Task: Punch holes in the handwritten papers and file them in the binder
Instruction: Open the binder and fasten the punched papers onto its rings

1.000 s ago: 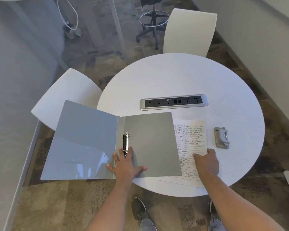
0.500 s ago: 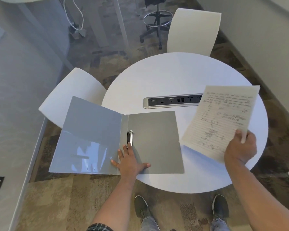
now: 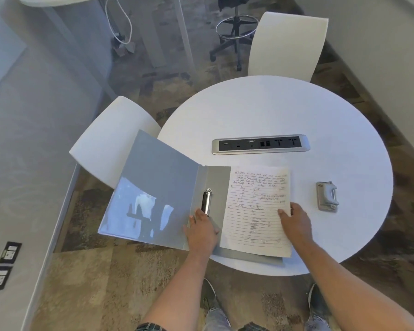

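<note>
A grey binder (image 3: 158,187) lies open at the near left of the round white table (image 3: 285,111), its front cover hanging past the table edge. Its metal ring clip (image 3: 206,201) stands along the spine. The handwritten papers (image 3: 258,211) lie on the binder's right half. My left hand (image 3: 202,231) rests flat on the binder just below the ring clip. My right hand (image 3: 296,222) holds the papers at their right edge, thumb on top. A grey hole punch (image 3: 327,196) sits on the table to the right of the papers, apart from both hands.
A silver power strip (image 3: 260,144) is set into the table's middle. White chairs stand at the left (image 3: 112,144) and far side (image 3: 287,44). A black stool base (image 3: 234,37) stands beyond on the carpet. My shoes show below the table edge.
My right hand lifted the papers off the table, swung them up to the right, then laid them onto the binder's right half. The left hand stayed by the ring clip.
</note>
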{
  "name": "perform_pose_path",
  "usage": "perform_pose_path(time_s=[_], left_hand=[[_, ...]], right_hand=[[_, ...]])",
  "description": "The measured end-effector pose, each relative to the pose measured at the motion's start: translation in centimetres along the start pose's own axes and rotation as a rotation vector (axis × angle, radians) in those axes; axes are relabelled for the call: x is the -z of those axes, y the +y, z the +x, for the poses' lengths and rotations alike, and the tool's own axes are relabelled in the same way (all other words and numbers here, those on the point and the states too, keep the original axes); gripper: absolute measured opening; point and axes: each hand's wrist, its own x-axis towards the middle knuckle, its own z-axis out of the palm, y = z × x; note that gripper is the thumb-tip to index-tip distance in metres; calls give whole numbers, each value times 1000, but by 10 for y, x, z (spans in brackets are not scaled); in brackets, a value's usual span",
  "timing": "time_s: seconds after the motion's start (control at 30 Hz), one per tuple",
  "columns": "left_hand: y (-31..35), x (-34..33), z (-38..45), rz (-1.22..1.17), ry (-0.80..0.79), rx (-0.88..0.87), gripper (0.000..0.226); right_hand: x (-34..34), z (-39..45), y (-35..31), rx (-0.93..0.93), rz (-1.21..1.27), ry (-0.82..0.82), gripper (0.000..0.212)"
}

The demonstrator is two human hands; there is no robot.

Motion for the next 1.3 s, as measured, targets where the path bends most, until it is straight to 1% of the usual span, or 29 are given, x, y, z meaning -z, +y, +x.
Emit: perform_pose_path(time_s=[0.07,0.13,0.2,0.27,0.37,0.47,0.57,0.67,0.77,0.83,0.9,0.93,0.97,1.03,1.1,1.17,1.23,1.3], left_hand=[[3,6,-1,-32,2,-9,73],[6,12,1,-63,-3,-2,50],[9,19,1,-56,-36,-13,35],[11,22,1,-47,-59,-44,28],[13,18,-1,-44,-58,-126,27],[13,11,-2,-56,-69,-204,27],[13,3,-3,-44,-89,-261,35],[19,-4,-6,-38,-129,-301,47],[25,-8,-8,-43,-136,-330,47],[26,-10,-8,-56,-147,-348,47],[27,-11,-9,-69,-160,-362,46],[28,-11,-10,-78,-167,-368,46],[28,-10,-10,-91,-171,-372,45],[28,-6,-11,-125,-171,-380,40],[25,-4,-10,-208,-173,-376,35],[18,-6,-8,-372,-194,-352,40],[10,-9,-7,-520,-212,-333,53],[5,-11,-8,-603,-233,-337,58]], right_hand=[[-6,-3,0,-11,-49,-91,37],[-9,-3,1,-2,-91,-133,40],[-8,-3,1,5,-118,-129,42],[-4,-1,2,13,-180,-108,42],[5,2,4,19,-288,-93,41],[13,5,6,36,-418,-47,46],[19,7,8,32,-564,15,43],[21,10,11,-25,-597,53,39],[22,7,13,-80,-600,109,40],[19,1,13,-38,-638,200,49],[13,-4,13,114,-660,251,58],[8,-6,13,221,-627,223,60],[1,-8,10,321,-562,144,57],[-13,-14,1,453,-441,-105,40],[-24,-20,-9,536,-455,-318,26],[-35,-22,-13,591,-511,-414,28],[-42,-22,-15,575,-558,-454,35],[-45,-19,-14,528,-566,-488,38]])
